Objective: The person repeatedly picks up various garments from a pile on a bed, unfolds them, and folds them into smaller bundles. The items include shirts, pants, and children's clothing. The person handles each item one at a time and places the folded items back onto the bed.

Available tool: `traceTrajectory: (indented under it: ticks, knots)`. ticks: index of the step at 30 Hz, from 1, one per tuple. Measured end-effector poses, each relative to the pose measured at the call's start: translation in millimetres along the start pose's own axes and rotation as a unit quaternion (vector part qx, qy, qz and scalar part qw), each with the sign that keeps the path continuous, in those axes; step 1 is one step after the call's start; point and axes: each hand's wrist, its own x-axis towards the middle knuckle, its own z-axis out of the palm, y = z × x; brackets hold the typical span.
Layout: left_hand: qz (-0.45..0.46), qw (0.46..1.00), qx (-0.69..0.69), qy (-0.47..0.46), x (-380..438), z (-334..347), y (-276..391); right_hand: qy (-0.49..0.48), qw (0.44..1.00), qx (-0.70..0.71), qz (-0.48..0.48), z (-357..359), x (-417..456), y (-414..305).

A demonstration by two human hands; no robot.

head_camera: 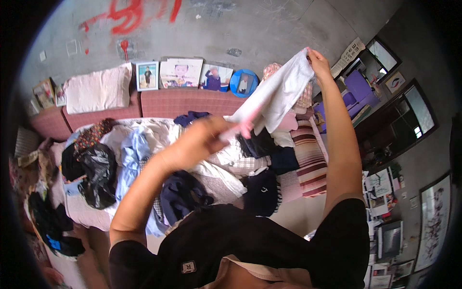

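Note:
My right hand (pixel 318 64) is raised at the upper right, pinching a corner of a white cloth item with pink parts (pixel 279 92). The cloth stretches diagonally down to my left hand (pixel 209 139), which is blurred by motion. The left fingers appear closed on its lower end, beside a pink part, though the exact grip is hidden by blur. Below the hands, a heap of clothes covers the sofa seat. It includes a light blue garment (pixel 131 153), a dark navy garment (pixel 182 195) and a black garment with striped edging (pixel 261 193).
A black plastic bag (pixel 97 173) lies among the clothes at left. Framed photos (pixel 147 76) and a pillow (pixel 99 88) stand along the sofa back (pixel 173 103). At right are a striped cover (pixel 308 159) and purple objects (pixel 357 88). More clothes (pixel 50 216) lie at far left.

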Motion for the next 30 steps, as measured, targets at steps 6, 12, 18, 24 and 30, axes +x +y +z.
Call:
traceTrajectory:
  ticks: [6,12,18,24,30]
  knots:
    - [0.000,0.996,-0.082,0.041,-26,75,-17,-0.053,0.996,0.045,0.054,59,-17,-3]
    - [-0.124,0.927,-0.353,0.034,-39,76,-27,-0.087,0.994,0.051,0.036,78,-3,17]
    - [-0.121,0.904,-0.408,0.036,-46,75,-27,-0.097,0.993,0.052,0.030,99,-6,11]
    - [-0.074,0.950,-0.299,-0.049,-49,101,-10,-0.139,0.982,0.116,0.051,99,-30,-3]
    - [0.033,0.955,-0.263,-0.134,-35,153,-2,-0.177,0.959,0.194,0.107,102,-89,-34]
